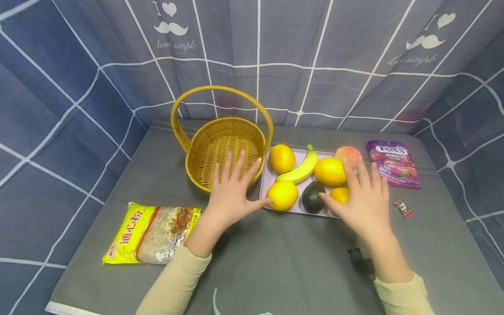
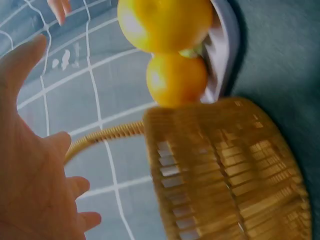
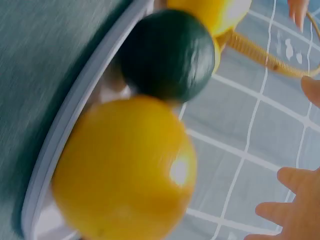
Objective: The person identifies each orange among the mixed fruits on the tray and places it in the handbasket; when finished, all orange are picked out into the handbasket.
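My left hand (image 1: pixel 232 197), fingers spread, hovers in front of the wicker basket (image 1: pixel 226 153), its thumb near a yellow fruit (image 1: pixel 282 195). With fingers spread too, my right hand (image 1: pixel 364 201) is over the right end of the pale tray (image 1: pixel 266 177), beside the dark green avocado (image 1: pixel 313 197). Neither hand holds anything. On the tray lie a banana (image 1: pixel 301 169), an orange fruit (image 1: pixel 282 159), a yellow fruit (image 1: pixel 330 171), a partly covered one (image 1: pixel 339 195) and a reddish peach (image 1: pixel 348 155). The left wrist view shows the basket (image 2: pixel 235 170); the right one shows the avocado (image 3: pixel 167 55).
A yellow bag of pasta (image 1: pixel 153 234) lies at the left on the grey cloth. To the right of the tray are a purple candy bag (image 1: pixel 393 164) and a small red wrapped candy (image 1: pixel 403 208). Checked curtains (image 1: pixel 283 43) hang behind and at both sides.
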The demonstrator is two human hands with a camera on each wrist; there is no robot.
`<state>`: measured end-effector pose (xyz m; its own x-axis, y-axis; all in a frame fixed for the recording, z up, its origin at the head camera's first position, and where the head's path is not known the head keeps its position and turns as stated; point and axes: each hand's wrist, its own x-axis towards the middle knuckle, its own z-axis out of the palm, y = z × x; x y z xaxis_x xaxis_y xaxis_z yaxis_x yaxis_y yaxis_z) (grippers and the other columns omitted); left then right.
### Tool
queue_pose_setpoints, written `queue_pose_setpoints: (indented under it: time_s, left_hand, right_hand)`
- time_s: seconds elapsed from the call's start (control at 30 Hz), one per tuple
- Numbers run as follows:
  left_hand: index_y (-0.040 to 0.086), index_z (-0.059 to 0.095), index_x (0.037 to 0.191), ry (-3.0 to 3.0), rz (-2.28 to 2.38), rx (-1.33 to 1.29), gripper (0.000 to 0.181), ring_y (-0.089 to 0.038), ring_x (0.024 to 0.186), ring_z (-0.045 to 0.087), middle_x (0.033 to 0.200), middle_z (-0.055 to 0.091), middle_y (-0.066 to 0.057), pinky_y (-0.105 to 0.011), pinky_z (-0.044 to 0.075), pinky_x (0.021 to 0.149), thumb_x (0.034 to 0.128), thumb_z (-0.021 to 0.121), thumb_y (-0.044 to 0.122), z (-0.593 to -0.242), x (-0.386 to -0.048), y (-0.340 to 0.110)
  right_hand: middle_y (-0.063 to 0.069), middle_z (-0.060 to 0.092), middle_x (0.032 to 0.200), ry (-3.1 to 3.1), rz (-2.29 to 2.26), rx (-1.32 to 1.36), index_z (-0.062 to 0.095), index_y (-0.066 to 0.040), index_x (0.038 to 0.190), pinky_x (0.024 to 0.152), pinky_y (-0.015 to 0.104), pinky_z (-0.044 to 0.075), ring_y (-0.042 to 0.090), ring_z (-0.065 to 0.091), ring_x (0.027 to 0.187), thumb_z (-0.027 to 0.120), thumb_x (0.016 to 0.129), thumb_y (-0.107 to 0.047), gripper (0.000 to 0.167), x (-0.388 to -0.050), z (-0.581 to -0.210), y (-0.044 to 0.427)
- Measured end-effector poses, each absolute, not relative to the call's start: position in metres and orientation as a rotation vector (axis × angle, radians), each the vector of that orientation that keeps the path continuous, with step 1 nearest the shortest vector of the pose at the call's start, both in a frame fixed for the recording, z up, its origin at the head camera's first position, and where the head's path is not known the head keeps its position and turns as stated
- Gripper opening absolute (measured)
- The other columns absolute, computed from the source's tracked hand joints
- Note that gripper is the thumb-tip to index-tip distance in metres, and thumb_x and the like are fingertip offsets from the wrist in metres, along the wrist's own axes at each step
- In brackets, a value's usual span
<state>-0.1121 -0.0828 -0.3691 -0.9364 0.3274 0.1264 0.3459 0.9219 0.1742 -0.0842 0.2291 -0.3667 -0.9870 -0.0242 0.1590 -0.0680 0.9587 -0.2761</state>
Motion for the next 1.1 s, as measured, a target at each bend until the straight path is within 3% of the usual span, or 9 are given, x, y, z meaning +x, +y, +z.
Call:
queue_pose_setpoints:
  time_s: [0.13, 0.37, 0.63, 0.87, 0.97, 1.1]
  left_hand:
    - [0.039, 0.010, 0.155, -2.968, -0.377, -0.423, 0.100, -0.029, 0.145, -0.016, 0.162, -0.005, -0.003, -0.059, -0.003, 0.112, 0.0752, 0.053, 0.081, -0.373, -0.112, -0.101]
    - [0.033, 0.010, 0.156, -2.937, -0.521, -0.208, 0.099, -0.031, 0.144, -0.017, 0.161, -0.007, -0.007, -0.063, -0.002, 0.110, 0.0788, 0.056, 0.076, -0.384, -0.108, -0.141]
    - [0.027, 0.002, 0.157, -2.981, -0.704, 0.020, 0.104, -0.042, 0.143, -0.010, 0.159, -0.012, -0.015, -0.066, -0.001, 0.108, 0.0801, 0.052, 0.077, -0.393, -0.100, -0.171]
    - [0.013, 0.005, 0.157, -3.000, -0.801, 0.115, 0.112, -0.049, 0.141, 0.006, 0.157, -0.003, -0.027, -0.067, 0.006, 0.107, 0.0785, 0.055, 0.076, -0.399, -0.101, -0.175]
    - [0.006, 0.012, 0.155, -3.006, -0.828, 0.129, 0.110, -0.050, 0.139, 0.015, 0.156, 0.005, -0.029, -0.066, 0.009, 0.107, 0.0800, 0.056, 0.074, -0.402, -0.102, -0.175]
    - [0.002, 0.019, 0.153, -3.006, -0.917, 0.127, 0.104, -0.046, 0.140, 0.018, 0.155, 0.011, -0.029, -0.066, 0.008, 0.108, 0.0835, 0.059, 0.067, -0.404, -0.104, -0.174]
  right_hand:
    - [0.015, 0.001, 0.160, -2.937, 0.477, -0.009, 0.015, -0.016, 0.156, 0.107, 0.065, -0.008, 0.047, -0.006, 0.142, 0.060, 0.082, -0.064, 0.099, -0.080, -0.369, 0.247]
    - [0.022, 0.007, 0.158, -2.919, 0.652, -0.060, 0.011, -0.010, 0.156, 0.101, 0.074, 0.006, 0.053, 0.008, 0.139, 0.063, 0.086, -0.055, 0.098, -0.070, -0.381, 0.269]
    - [0.029, 0.020, 0.153, -2.971, 0.827, -0.150, 0.013, -0.009, 0.156, 0.099, 0.074, 0.016, 0.056, 0.022, 0.132, 0.063, 0.087, -0.055, 0.096, -0.061, -0.395, 0.276]
    - [0.033, 0.028, 0.147, -3.037, 0.915, -0.216, 0.019, -0.006, 0.154, 0.092, 0.075, 0.025, 0.056, 0.028, 0.129, 0.062, 0.086, -0.060, 0.097, -0.058, -0.405, 0.274]
    - [0.032, 0.029, 0.147, -3.044, 0.937, -0.227, 0.022, -0.006, 0.153, 0.093, 0.075, 0.024, 0.055, 0.029, 0.129, 0.062, 0.086, -0.060, 0.096, -0.058, -0.409, 0.272]
    - [0.032, 0.029, 0.146, -3.049, 0.948, -0.243, 0.024, -0.006, 0.153, 0.093, 0.075, 0.025, 0.055, 0.030, 0.128, 0.063, 0.084, -0.061, 0.096, -0.057, -0.412, 0.270]
